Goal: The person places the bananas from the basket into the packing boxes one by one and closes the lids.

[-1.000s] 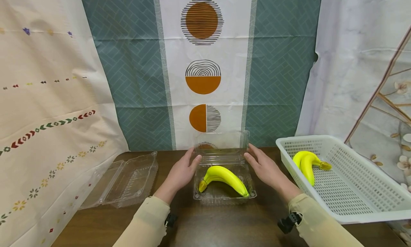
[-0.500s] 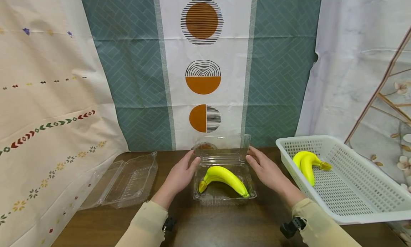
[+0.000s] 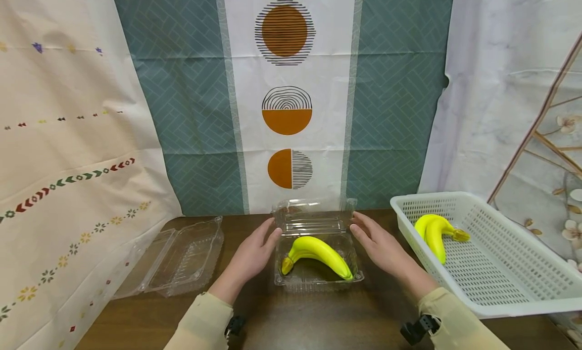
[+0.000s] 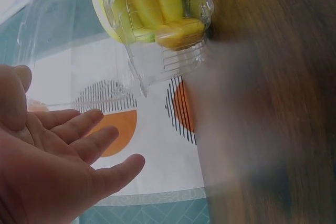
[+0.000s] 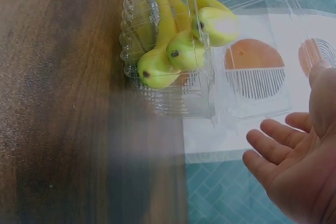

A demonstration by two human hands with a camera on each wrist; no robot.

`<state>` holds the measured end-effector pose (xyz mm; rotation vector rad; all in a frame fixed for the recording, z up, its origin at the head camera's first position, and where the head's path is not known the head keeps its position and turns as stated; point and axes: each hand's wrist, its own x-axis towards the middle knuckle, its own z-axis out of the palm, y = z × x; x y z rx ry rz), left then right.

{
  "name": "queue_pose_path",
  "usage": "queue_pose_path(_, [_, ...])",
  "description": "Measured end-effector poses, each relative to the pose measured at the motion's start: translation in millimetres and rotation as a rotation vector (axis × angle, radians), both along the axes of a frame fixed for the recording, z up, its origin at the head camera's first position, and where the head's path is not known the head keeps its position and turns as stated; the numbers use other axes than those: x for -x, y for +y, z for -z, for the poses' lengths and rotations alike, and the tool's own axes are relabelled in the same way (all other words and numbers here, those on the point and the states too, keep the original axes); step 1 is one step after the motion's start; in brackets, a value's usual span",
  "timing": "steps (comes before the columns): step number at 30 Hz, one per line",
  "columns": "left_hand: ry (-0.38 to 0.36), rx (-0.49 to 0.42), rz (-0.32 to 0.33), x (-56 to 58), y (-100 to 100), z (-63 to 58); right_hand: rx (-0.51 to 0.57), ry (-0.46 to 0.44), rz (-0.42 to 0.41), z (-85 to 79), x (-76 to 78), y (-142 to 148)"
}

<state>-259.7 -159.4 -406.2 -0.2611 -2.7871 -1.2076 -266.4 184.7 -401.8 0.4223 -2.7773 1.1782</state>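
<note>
A clear plastic clamshell container [image 3: 313,282] stands in front of me on the dark wood table, with a bunch of bananas [image 3: 320,251] lying in its base. Its hinged lid [image 3: 313,216] is raised at the back. At the lid's left side is my left hand [image 3: 252,251], and my right hand [image 3: 384,249] is at its right side. Fingers of both hands are extended at the lid's edges, thumbs toward me. In the left wrist view the left hand [image 4: 58,156] has its fingers spread; the right wrist view has the right hand [image 5: 299,156] likewise spread.
Left of my left arm lies another clear clamshell [image 3: 188,254], unfolded, with nothing in it. A white plastic basket [image 3: 523,310] on the right holds another bunch of bananas [image 3: 434,234]. Patterned cloths [image 3: 291,67] hang behind and beside the table.
The lid's top edge has come lower and looks slightly wider, tilting toward me. Both hands have moved down a little with it. The bananas have stayed where they were.
</note>
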Motion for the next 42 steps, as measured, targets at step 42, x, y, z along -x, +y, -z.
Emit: queue_pose_path(42, [0.014, 0.031, 0.038, -25.6, -1.2, -4.7, 0.004, 0.038, -0.008, 4.4, -23.4, 8.7])
